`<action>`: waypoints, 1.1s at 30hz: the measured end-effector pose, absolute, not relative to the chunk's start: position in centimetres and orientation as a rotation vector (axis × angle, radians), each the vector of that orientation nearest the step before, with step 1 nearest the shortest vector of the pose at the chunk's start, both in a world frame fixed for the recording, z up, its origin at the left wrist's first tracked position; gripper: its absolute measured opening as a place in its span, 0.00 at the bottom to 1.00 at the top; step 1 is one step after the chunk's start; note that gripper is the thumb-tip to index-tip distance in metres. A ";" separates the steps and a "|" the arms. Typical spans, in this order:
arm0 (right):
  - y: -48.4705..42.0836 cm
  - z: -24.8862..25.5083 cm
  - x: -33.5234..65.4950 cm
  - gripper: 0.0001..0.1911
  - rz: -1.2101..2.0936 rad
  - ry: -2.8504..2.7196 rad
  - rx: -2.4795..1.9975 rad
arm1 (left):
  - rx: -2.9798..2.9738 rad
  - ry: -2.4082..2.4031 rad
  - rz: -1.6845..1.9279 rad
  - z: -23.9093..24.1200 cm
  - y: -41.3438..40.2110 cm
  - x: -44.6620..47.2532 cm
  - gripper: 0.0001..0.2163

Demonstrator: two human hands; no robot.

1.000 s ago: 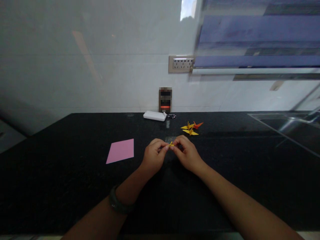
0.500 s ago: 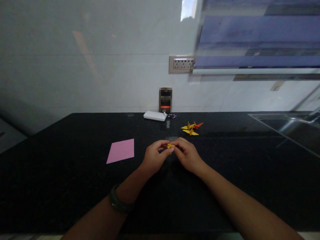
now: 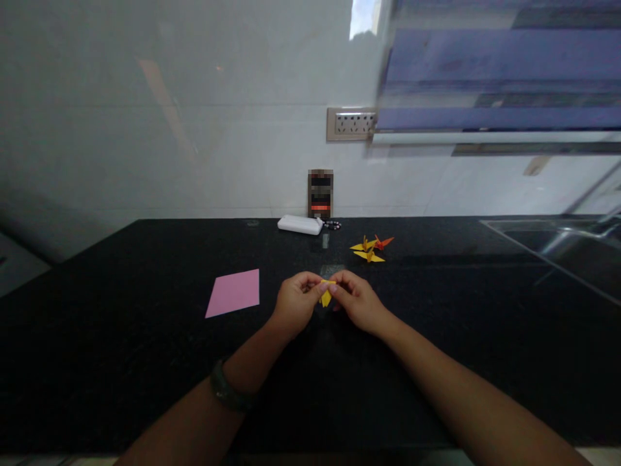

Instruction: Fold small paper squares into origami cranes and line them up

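Note:
Between both hands, just above the dark counter, is a small piece of folded yellow paper (image 3: 326, 298). My left hand (image 3: 297, 303) pinches its left side, thumb in front. My right hand (image 3: 358, 301) pinches the right side the same way. The paper's top edge lies under the thumbs and its lower part hangs down, narrowing below. Fingers cover much of it, so the full fold cannot be made out. A square sheet of pink paper (image 3: 233, 293) lies flat to the left of my left hand. Beyond my right hand stand yellow paper cranes (image 3: 369, 256) and an orange paper crane (image 3: 383, 243).
A white power bank (image 3: 299, 224) with a beaded strap rests at the back of the black counter (image 3: 145, 362). Behind it a blurred-out phone-like object (image 3: 320, 194) leans on the wall. A sink (image 3: 557, 243) is set into the counter at right.
The yellow paper has turned so that its lower part now hangs below the thumbs. Both hands have shifted their fingers slightly on it. The other things stay where they were.

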State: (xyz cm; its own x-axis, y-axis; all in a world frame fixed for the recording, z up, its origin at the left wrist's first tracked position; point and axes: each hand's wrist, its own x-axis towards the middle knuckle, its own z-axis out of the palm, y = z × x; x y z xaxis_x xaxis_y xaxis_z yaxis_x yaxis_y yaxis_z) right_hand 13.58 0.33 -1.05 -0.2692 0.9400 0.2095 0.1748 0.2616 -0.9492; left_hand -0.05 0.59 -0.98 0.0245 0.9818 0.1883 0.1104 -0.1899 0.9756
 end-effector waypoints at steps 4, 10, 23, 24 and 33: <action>0.3 -1.1 13.4 0.09 1.162 -1.621 -1.092 | 1.536 1.243 1.221 -1.1 0.5 0.0 0.07; 0.3 -0.5 13.4 0.11 1.345 -1.441 -1.044 | 1.424 1.186 1.250 -1.0 0.4 0.1 0.07; 0.4 -0.8 13.9 0.11 1.312 -1.686 -1.066 | 1.267 1.128 1.215 -0.4 0.2 0.2 0.09; 0.4 -0.8 13.9 0.11 1.298 -1.695 -1.072 | 1.284 1.144 1.212 -0.5 0.2 0.2 0.09; 0.0 -0.4 13.9 0.11 1.350 -1.694 -1.130 | 1.093 1.070 1.232 -0.6 0.3 0.2 0.09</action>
